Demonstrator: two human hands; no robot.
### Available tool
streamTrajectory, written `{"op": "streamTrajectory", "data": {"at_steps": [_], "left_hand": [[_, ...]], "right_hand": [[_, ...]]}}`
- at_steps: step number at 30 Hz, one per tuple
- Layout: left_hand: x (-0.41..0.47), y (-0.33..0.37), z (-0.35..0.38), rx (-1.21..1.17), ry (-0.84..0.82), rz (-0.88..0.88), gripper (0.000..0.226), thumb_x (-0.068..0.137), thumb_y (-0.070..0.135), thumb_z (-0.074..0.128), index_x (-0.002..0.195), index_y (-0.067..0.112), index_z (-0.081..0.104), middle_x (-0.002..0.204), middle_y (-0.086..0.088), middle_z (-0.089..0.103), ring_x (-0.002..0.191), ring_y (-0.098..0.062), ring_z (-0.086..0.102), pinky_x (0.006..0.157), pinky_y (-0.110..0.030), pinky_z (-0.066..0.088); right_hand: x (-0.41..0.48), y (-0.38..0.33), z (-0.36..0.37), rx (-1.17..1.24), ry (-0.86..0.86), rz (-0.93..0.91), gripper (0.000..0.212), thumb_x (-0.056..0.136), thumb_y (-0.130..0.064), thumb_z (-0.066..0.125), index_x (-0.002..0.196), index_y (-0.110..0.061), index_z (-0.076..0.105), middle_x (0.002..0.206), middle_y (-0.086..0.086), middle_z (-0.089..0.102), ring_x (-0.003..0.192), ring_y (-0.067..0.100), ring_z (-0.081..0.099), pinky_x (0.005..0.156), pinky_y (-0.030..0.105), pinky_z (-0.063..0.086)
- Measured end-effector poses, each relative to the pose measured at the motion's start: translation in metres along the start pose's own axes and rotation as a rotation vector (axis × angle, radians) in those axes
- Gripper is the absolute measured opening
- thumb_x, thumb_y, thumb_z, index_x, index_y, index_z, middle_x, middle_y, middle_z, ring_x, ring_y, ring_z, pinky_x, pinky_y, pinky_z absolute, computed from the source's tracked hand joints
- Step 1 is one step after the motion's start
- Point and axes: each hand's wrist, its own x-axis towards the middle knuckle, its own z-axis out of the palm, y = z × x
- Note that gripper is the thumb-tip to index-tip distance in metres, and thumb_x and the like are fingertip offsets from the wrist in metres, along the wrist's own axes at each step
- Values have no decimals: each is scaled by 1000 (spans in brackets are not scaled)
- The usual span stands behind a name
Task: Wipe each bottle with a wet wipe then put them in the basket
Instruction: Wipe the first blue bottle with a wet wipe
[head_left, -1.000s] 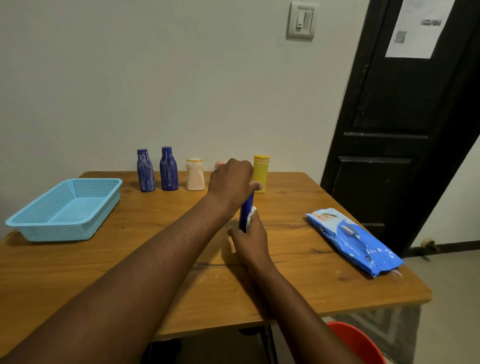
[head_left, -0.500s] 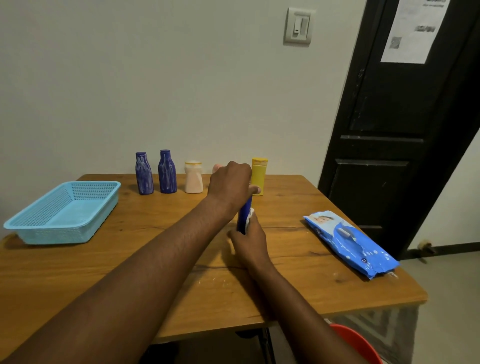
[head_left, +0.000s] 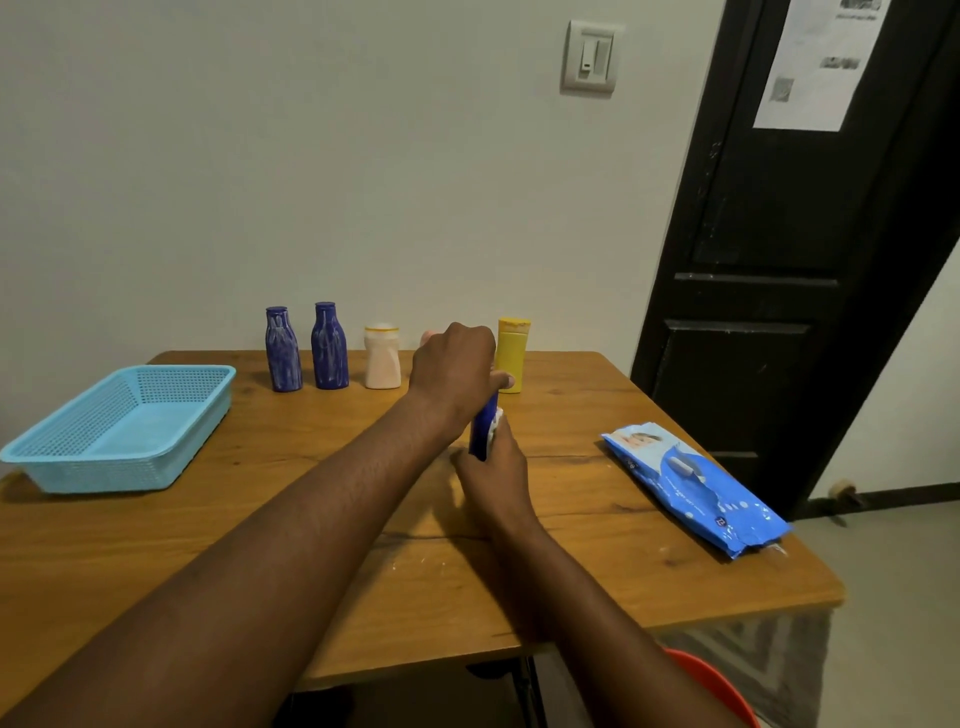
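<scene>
One blue bottle (head_left: 482, 434) stands upright above the middle of the wooden table (head_left: 597, 561), caught between both hands, so that only a short strip of its body shows; its base is hidden behind the right hand (head_left: 496, 475). The left hand (head_left: 453, 370) is closed over the bottle's top from above, fingers curled down round the cap and the thumb lying across the front. The right hand wraps the lower part from the near side, its fingers curled round a white wet wipe (head_left: 497, 419) that lies pressed between them and the bottle's right side. Just behind the left hand a yellow bottle (head_left: 512, 354) stands at the far edge of the table; a pink thing beside it is mostly hidden by the knuckles. Further left along that edge stand a cream bottle (head_left: 382, 358) and two dark blue bottles (head_left: 329, 347), (head_left: 283, 350), all upright and apart. A light blue mesh basket (head_left: 62, 467) sits at the table's left end. A blue pack of wet wipes (head_left: 696, 491) lies flat near the right edge, well apart from the hands.
</scene>
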Motion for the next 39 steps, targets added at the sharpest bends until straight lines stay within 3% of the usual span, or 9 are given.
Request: {"op": "streamTrajectory", "data": {"at_steps": [3, 7, 13, 18, 25, 29, 33, 37, 39], "left_hand": [[0, 0, 1, -22, -5, -11, 35, 84, 48, 75, 89, 14, 68, 90, -5, 71, 82, -23, 65, 86, -43, 54], [0, 0, -1, -23, -4, -22, 36, 82, 49, 76, 87, 14, 69, 88, -5, 69, 82, -24, 65, 81, -38, 52], [2, -1, -2, -6, -8, -22, 35, 83, 48, 76, 89, 15, 69, 89, -5, 70, 81, -23, 65, 76, -36, 51], [1, 1, 0, 13, -2, -18, 36, 83, 49, 75, 91, 14, 70, 92, -4, 71, 82, -23, 66, 84, -42, 55], [4, 0, 0, 61, 10, -17, 39, 81, 53, 76, 93, 16, 71, 91, -4, 70, 84, -25, 66, 76, -36, 53], [2, -1, 0, 67, 26, -5, 34, 81, 50, 77, 92, 18, 71, 92, -4, 71, 84, -25, 65, 70, -32, 45], [0, 0, 0, 52, 23, -7, 33, 80, 48, 78, 92, 18, 71, 92, -3, 71, 86, -24, 65, 76, -35, 51], [-5, -2, 5, -43, 39, -12, 29, 81, 46, 78, 85, 18, 70, 88, -2, 71, 87, -24, 64, 82, -40, 54], [-9, -5, 5, -94, 57, -21, 27, 81, 45, 78, 84, 19, 71, 87, -1, 71, 88, -23, 62, 79, -40, 56]], "right_hand": [[-15, 10, -4, -59, -49, -6, 70, 89, -12, 70, 149, -22, 35, 131, 0, 58, 117, 15, 59, 83, 20, 52], [-24, -1, 1, -7, -16, -68, 72, 86, -14, 69, 148, -19, 32, 129, 5, 57, 106, 16, 61, 67, 16, 49], [0, -15, 0, -6, -9, -22, 88, 85, -20, 72, 157, -19, 22, 141, 2, 55, 130, 24, 54, 100, 47, 56], [-7, 3, -7, -83, -64, 28, 79, 88, -12, 70, 155, -17, 29, 138, 2, 56, 127, 19, 56, 100, 36, 55], [-3, -10, -4, 8, -2, -71, 62, 85, -14, 70, 140, -21, 41, 118, 1, 63, 106, 17, 63, 78, 28, 57], [8, -16, -5, -1, -9, -74, 75, 83, -20, 70, 149, -22, 36, 133, -2, 60, 122, 18, 57, 97, 39, 56], [4, -3, -11, -28, -50, -16, 54, 87, -7, 67, 135, -21, 46, 124, 1, 62, 115, 20, 59, 83, 28, 55], [-1, 2, -13, -34, -43, 5, 44, 94, -4, 58, 134, -20, 49, 126, 0, 63, 116, 16, 60, 90, 29, 53], [-4, -1, -13, -31, -51, -15, 41, 96, -2, 52, 133, -18, 50, 125, 1, 63, 115, 16, 60, 84, 24, 51]]}}
